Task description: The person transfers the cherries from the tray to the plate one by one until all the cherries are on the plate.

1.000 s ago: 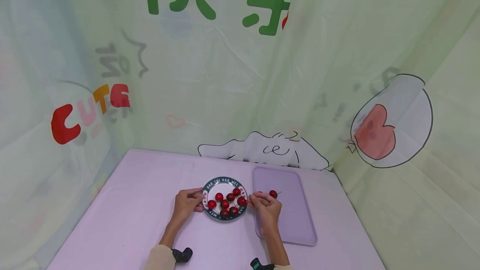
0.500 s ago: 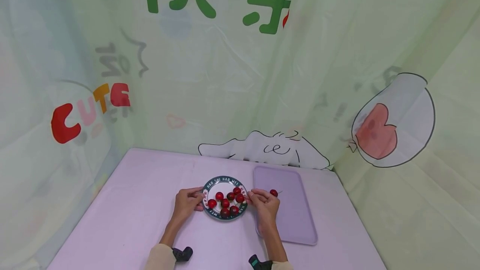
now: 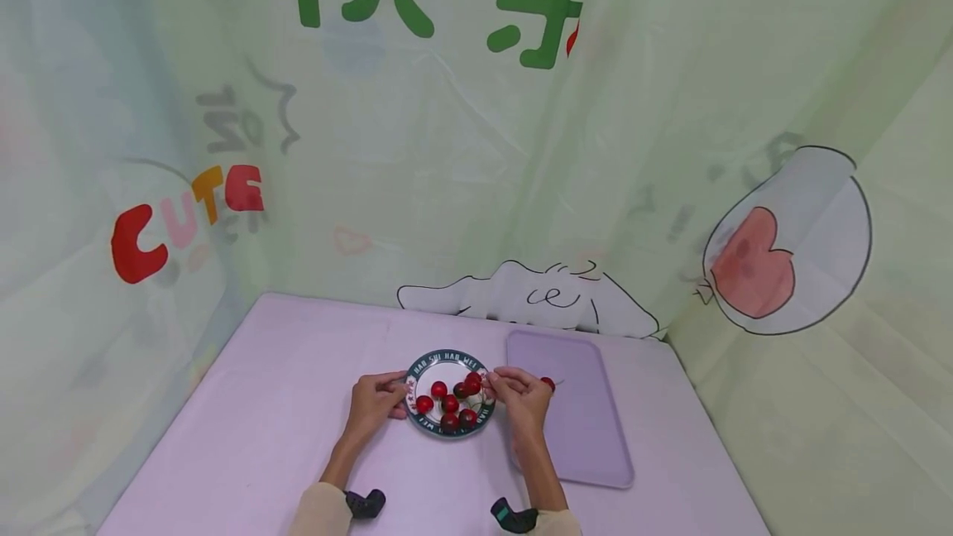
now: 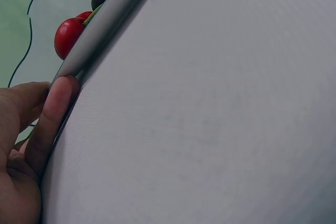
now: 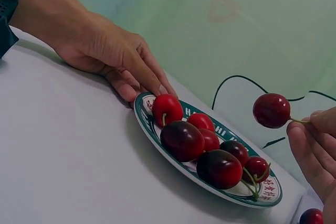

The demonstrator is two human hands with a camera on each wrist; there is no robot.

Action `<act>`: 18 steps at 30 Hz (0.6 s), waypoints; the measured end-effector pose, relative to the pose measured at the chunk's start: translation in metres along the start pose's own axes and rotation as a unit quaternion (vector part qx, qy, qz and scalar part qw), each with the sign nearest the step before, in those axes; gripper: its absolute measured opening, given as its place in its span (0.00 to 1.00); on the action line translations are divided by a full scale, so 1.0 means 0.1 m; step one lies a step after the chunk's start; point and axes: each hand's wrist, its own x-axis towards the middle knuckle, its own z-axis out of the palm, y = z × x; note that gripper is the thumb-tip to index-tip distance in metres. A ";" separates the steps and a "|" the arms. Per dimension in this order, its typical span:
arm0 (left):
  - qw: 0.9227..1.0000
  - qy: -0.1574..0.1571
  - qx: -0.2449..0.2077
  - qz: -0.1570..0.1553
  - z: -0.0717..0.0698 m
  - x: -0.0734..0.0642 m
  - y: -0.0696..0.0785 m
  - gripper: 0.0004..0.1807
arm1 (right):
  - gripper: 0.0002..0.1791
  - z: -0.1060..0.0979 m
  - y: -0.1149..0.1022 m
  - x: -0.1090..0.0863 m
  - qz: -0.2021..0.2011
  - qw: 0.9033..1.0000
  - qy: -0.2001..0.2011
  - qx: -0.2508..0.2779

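Observation:
A round plate with a green lettered rim (image 3: 426,364) holds several dark-red cherries (image 5: 182,140), some with green stems. My left hand (image 3: 367,405) grips the plate's left edge, its thumb and fingers around the rim; the left wrist view shows a finger (image 4: 56,98) against that edge. By its stem, my right hand (image 3: 525,404) pinches a single cherry (image 5: 271,110) between thumb and fingertips. That cherry hangs above the plate's right side, apart from the others. Another cherry (image 3: 548,384), partly hidden behind the right hand, lies on the purple tray (image 3: 588,437).
The tray stands right of the plate, on a table (image 3: 298,354) with a pale pink cover. A green printed curtain (image 3: 447,147) rises behind the table and along both sides. A dark device (image 3: 366,504) is strapped to each wrist.
My right hand has moved slightly away from me and the pinched cherry has shifted with it, back and a little left over the plate. The left hand stays at the rim.

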 end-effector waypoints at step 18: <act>1.000 0.005 0.005 0.005 0.01 0.03 -0.04 0.20 | 0.11 0.07 -0.01 0.02 -0.001 1.000 -0.004 0.006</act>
